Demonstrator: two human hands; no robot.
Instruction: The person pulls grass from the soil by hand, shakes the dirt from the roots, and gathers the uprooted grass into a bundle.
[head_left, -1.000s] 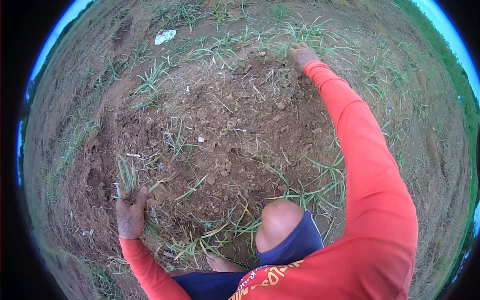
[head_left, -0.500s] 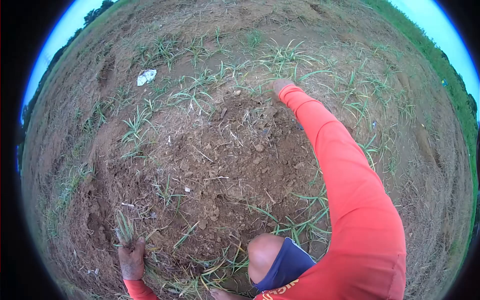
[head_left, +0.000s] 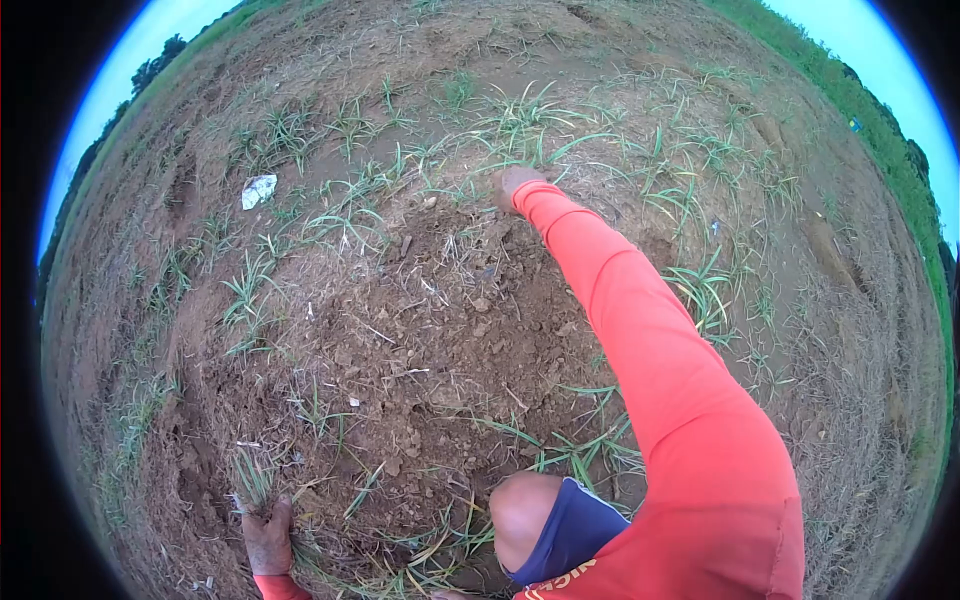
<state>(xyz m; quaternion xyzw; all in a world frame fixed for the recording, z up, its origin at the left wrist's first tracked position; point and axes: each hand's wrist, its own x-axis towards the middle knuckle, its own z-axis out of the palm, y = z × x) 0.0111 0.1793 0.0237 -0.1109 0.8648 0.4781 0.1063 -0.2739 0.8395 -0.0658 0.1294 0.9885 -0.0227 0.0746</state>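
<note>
A small bunch of thin, green, blade-like leaves (head_left: pixel 255 474) sits at the lower left, held in the person's left hand (head_left: pixel 268 545); thumb and fingers look closed about its base, with the fingertips partly covered by the leaves, whose tips fan away from the hand. Well beyond it, a flat white scrap (head_left: pixel 258 191) lies on the ground. Just right of the hand, loose green blades (head_left: pixel 363 490) lie on rough brown soil (head_left: pixel 430 340), strewn with clods and dry straw. At the far edge of this broken patch, the right hand (head_left: pixel 507 187) reaches down near a spreading green grass clump (head_left: pixel 525 112); its fingers are hidden, so whether they pinch anything cannot be told. Nearer, a bent knee (head_left: pixel 522 512) shows beside dark blue shorts (head_left: pixel 572 532). A long red sleeve (head_left: pixel 640 350) covers the right arm, and another green tuft (head_left: pixel 703 290) grows to its right.
</note>
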